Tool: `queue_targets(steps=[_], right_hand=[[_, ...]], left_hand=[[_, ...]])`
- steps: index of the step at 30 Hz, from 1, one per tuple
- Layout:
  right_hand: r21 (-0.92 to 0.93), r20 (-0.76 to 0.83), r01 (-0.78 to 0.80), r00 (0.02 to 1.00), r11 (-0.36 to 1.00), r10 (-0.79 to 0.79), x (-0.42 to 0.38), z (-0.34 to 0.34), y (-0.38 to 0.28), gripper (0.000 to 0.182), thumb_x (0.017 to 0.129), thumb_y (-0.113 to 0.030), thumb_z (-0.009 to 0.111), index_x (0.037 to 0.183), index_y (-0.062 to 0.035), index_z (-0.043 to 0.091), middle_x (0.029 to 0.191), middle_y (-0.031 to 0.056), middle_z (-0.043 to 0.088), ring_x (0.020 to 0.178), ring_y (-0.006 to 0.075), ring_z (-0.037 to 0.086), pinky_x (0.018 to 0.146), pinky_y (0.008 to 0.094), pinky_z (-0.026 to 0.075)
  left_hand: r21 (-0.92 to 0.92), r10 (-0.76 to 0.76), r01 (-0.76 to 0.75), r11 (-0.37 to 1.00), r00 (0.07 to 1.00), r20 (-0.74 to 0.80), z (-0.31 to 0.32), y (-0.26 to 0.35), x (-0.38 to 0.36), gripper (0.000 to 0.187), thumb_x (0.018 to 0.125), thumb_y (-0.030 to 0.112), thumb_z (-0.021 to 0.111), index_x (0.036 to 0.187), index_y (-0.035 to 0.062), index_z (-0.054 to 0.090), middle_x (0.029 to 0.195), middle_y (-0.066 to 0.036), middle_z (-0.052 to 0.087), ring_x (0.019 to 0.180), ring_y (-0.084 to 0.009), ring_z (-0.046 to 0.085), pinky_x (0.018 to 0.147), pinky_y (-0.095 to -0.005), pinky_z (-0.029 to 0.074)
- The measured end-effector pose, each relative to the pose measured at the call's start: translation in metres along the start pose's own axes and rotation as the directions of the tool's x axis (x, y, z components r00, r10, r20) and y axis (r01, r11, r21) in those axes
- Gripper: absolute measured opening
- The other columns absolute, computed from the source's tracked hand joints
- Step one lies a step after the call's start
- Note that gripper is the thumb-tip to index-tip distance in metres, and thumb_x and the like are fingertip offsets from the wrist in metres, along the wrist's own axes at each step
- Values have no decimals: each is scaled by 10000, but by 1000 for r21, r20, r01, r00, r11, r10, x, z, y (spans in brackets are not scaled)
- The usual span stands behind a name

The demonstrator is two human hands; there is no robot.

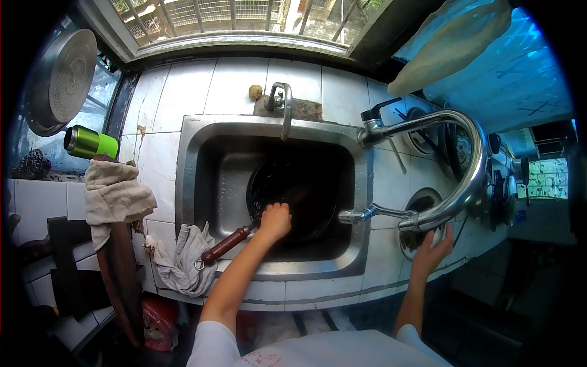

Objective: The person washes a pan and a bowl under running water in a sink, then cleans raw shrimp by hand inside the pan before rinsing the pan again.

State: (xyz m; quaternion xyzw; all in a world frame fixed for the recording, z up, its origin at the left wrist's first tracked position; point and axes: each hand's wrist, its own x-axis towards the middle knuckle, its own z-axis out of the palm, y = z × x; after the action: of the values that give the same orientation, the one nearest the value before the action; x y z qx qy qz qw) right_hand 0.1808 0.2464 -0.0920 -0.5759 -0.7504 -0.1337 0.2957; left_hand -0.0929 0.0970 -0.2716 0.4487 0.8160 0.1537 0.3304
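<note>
A dark round pan [299, 199] lies in the steel sink [226, 183], its reddish-brown handle [225, 246] resting over the front left rim. My left hand [276, 220] is closed at the pan's near left edge; what its fingers hold, if anything, is hidden. To the right of the sink, my right hand [431, 248] has its fingers apart, at the edge of a small round dish [411, 241] below the large curved chrome faucet [471, 147]. The faucet's spout end [351, 216] hangs over the sink's right rim. Behind the sink stands a smaller tap [286, 113].
Grey cloths [188, 260] lie at the sink's front left corner. Further left are a beige cloth [116, 192], a green cup [92, 143] and a metal steamer pan [64, 79]. More pans [460, 147] stand at the right behind the faucet.
</note>
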Motion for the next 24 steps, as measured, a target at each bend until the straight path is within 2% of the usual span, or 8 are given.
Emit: queue_targets(steps=[3,5,6,9,16,20,22,24], right_hand=[[385,499,-79,856,919,-136,-30,26,-38,208,777,-22,535,979,15,570,949,172,566,899,301,530,756,347,406],[479,739,-24,551,878,-388,-37,51,-98,187,745,-19,538,924,-20,592,871,164,589,797,321,565,690,392,428],[706,532,68,606,705,-591,-57,91,-108,163,737,-25,537,888,-40,596,847,168,576,820,318,554,705,386,438],[426,769,377,328,822,-549,-99,174,-153,212,723,-64,556,933,-51,586,960,114,556,888,275,547,722,363,478],[406,742,620,206,671,-639,-165,260,-156,157,739,-73,536,875,-59,612,881,124,615,798,258,611,691,332,503],[580,768,-24,349,814,-537,-143,223,-164,229,692,-79,625,897,13,579,859,146,629,796,255,621,647,304,519],[305,911,-813,97,496,-401,-121,191,-176,236,704,-96,673,896,6,581,806,101,627,713,186,620,609,287,510],[313,897,-850,118,424,-426,-116,175,-176,214,754,-148,674,879,1,582,778,66,613,629,120,583,533,237,481]], left_hand=[[5,-11,11,1000,1000,19,5,-4,5,197,791,147,562,925,4,543,928,-176,565,897,-351,529,794,-414,444],[-27,-2,4,1000,999,47,2,-5,6,215,795,141,553,944,-14,542,966,-193,559,913,-353,526,799,-420,443],[-18,-2,3,1000,998,56,1,-4,4,215,795,141,553,944,-14,542,966,-193,559,913,-353,526,799,-420,443],[-72,39,-37,997,999,27,-5,-4,0,186,795,121,546,928,-9,547,950,-193,560,891,-353,530,799,-407,445],[-310,-3,-11,951,999,-43,-13,-2,-16,170,808,103,540,941,1,569,905,-176,580,875,-331,564,786,-370,450],[-381,-214,146,913,966,-143,-9,-1,-16,246,800,114,554,1001,-27,539,929,-189,581,929,-340,554,821,-384,440],[-227,-112,49,973,955,-274,-3,-1,-17,295,802,109,548,1052,-45,511,929,-197,579,944,-350,545,845,-397,428],[-223,-65,1,975,958,-280,-9,2,-18,272,812,103,530,1035,-48,495,912,-213,576,927,-366,536,828,-422,424]])
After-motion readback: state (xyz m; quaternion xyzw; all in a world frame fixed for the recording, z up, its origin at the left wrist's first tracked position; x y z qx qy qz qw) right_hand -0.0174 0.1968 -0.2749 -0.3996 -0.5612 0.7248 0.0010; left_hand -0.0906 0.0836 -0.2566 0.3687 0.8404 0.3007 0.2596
